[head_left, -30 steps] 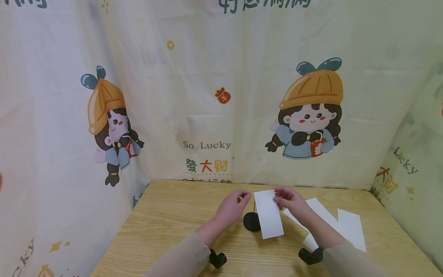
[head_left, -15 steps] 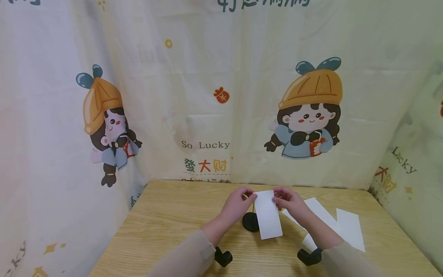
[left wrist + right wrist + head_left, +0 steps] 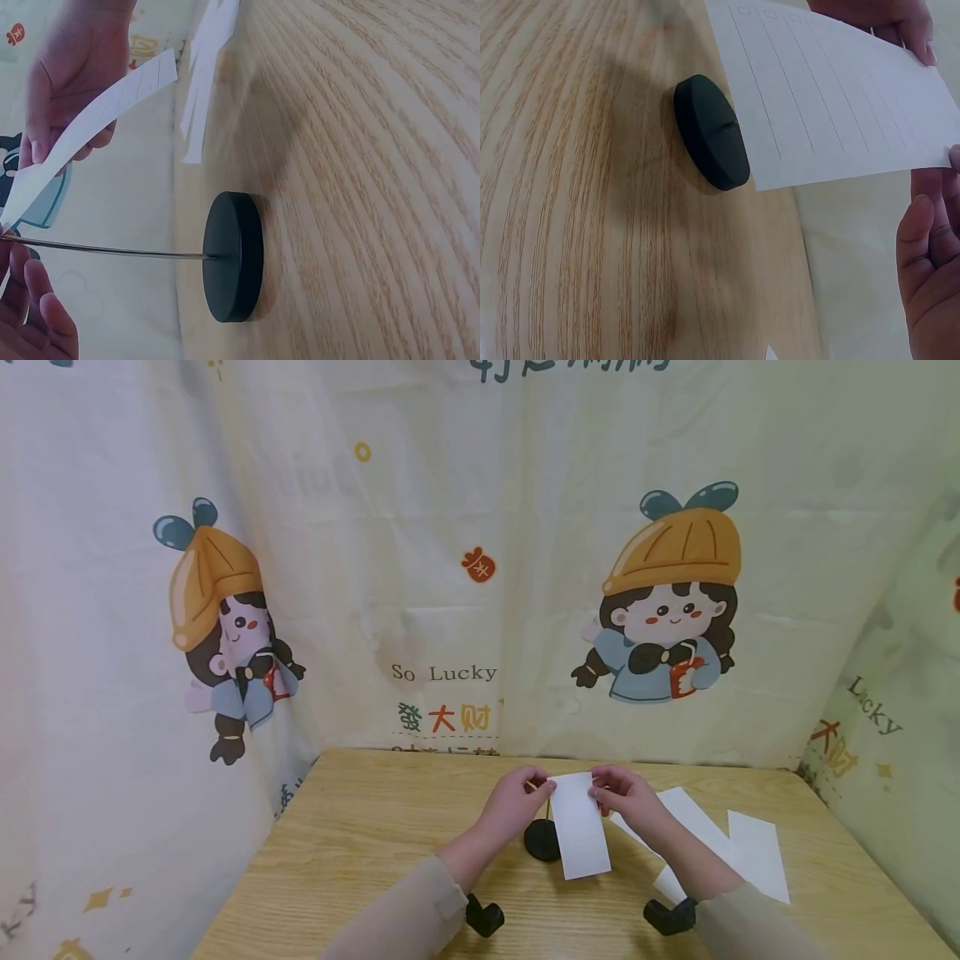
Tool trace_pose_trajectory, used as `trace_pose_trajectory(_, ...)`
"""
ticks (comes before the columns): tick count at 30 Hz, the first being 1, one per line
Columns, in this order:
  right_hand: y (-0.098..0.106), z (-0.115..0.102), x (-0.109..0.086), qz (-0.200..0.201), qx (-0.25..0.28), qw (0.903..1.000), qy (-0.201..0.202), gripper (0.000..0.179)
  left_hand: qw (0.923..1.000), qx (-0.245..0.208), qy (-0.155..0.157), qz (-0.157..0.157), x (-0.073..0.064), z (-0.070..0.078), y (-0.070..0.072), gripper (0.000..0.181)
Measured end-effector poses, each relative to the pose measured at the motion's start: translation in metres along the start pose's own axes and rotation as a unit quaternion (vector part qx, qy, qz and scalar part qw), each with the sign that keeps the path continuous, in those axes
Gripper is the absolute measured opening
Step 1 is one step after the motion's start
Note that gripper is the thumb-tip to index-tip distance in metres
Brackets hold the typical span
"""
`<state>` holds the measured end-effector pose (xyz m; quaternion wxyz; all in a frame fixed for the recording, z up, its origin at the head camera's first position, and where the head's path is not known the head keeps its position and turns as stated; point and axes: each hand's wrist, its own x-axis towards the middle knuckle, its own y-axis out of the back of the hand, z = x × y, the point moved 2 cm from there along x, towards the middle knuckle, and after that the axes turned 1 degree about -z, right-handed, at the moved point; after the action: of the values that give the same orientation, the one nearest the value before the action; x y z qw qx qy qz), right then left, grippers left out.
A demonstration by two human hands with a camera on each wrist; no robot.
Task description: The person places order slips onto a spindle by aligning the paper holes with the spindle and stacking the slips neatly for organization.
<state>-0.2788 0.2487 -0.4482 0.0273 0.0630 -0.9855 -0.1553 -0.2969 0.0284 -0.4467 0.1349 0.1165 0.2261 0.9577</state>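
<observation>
My right hand (image 3: 626,797) pinches the top right corner of a white memo slip (image 3: 581,827), printed with faint lines and small boxes in the right wrist view. The thumb of my left hand (image 3: 517,797) lies at the slip's top left corner, its other fingers curled behind. Behind the slip stands a small holder with a round black base (image 3: 234,256) and a thin upright metal rod (image 3: 112,250). The rod's top reaches the left fingers and the slip's upper edge; its tip is hidden. The slip hangs tilted and slightly bowed, in front of part of the base.
Several more white slips (image 3: 757,856) lie overlapping on the right of the wooden table (image 3: 360,827), partly under the right forearm. A printed cloth (image 3: 435,610) hangs behind the table. Black wrist devices (image 3: 670,917) sit under both sleeves.
My left hand has moved right until its thumb meets the slip's top left corner. The right hand and the slip have stayed nearly still.
</observation>
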Motion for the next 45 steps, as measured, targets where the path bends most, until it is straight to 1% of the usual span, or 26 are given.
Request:
trace_pose_trajectory(12,-0.0024,-0.001,0.0001,0.003,0.0,1.0,-0.003,0.035,0.9998,-0.012,0.011,0.01,-0.0025,0.003,0.0012,0.016)
trace_pose_trajectory(19,-0.0029,-0.0014,-0.0007,-0.004,-0.005,1.0,0.003,0.037,0.9997,-0.02,0.012,0.009,-0.0031,0.0021,0.0015,0.015)
trace_pose_trajectory(28,-0.0027,-0.0004,0.0006,-0.005,-0.002,1.0,0.005,0.037,0.9997,-0.015,0.021,0.005,-0.0031,0.0028,0.0015,0.014)
trace_pose_trajectory(37,-0.0035,0.0009,0.0,-0.016,0.011,0.9998,-0.003,0.04,0.999,-0.032,0.031,0.002,-0.0025,0.0038,0.0013,0.013)
trace_pose_trajectory(45,-0.0027,0.0058,-0.0018,-0.032,0.007,0.9994,-0.014,0.035,0.9989,-0.029,0.036,0.003,-0.0031,0.0059,0.0018,0.014)
